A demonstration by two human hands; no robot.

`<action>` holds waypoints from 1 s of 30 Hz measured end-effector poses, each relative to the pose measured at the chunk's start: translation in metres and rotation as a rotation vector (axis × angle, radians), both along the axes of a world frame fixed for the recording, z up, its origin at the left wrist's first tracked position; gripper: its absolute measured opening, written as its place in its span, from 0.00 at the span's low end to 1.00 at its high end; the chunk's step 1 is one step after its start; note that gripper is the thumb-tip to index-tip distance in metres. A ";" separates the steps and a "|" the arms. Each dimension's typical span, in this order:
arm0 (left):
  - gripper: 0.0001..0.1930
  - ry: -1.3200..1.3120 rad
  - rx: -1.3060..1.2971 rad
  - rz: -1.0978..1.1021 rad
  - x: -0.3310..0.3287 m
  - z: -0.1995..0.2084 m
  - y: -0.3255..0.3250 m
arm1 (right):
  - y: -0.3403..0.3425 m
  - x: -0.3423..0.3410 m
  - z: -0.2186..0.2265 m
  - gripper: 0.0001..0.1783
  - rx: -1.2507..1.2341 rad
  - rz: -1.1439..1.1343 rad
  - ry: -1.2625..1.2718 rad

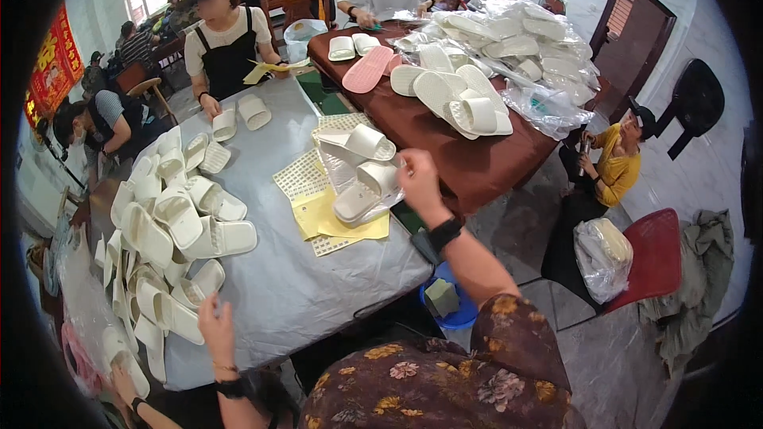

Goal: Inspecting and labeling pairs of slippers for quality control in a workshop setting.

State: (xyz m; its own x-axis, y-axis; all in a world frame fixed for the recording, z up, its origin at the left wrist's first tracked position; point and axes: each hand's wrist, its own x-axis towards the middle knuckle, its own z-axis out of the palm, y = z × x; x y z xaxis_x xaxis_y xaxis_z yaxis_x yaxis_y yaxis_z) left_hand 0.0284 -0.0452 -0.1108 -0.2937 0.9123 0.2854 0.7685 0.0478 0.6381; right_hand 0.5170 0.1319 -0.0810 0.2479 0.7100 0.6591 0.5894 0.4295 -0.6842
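Observation:
A pair of cream slippers (366, 183) rests on a clear plastic bag (340, 165) over yellow paper and sticker sheets. On the right of this pair, my right hand (420, 183) has its fingers bent together at the bag's edge, seemingly pinching it; the fingertips partly hide the contact. My left hand (216, 326) is raised over the near-left table edge, fingers stretched, holding nothing. It is nearest to a big heap of loose cream slippers (171, 226). Below that heap, another person's hand (123, 379) grips a single slipper (125, 359).
The grey-covered table (318, 294) adjoins a brown-covered table (469, 167) with bagged slippers (517, 40) and a pink slipper (367, 70). Opposite, a person (230, 52) touches a slipper. A blue bin (465, 314) stands below; a red chair (658, 250) is at right.

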 end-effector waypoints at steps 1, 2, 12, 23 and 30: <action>0.17 -0.094 0.000 -0.009 0.018 -0.004 -0.010 | 0.017 0.032 0.009 0.12 0.142 -0.136 -0.097; 0.16 -0.187 -0.003 -0.006 0.030 -0.009 -0.022 | 0.025 0.055 0.024 0.16 0.119 -0.307 -0.186; 0.13 -0.387 -0.095 -0.061 0.067 -0.043 -0.075 | 0.070 0.240 0.038 0.39 -0.632 -0.678 -0.085; 0.17 -0.469 -0.193 -0.178 0.081 -0.007 -0.061 | 0.007 0.095 0.157 0.15 -0.120 0.390 0.794; 0.28 -0.904 -0.282 -0.447 0.103 0.005 -0.047 | -0.116 -0.064 0.165 0.26 -0.289 0.832 0.915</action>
State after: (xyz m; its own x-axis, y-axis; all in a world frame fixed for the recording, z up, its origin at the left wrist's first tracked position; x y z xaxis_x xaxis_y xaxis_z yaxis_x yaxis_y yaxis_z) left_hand 0.1311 -0.0927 -0.1054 0.0885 0.9897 -0.1127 -0.0050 0.1136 0.9935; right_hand 0.4528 0.0163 0.0838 -0.0593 0.9584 0.2793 -0.5211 0.2089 -0.8275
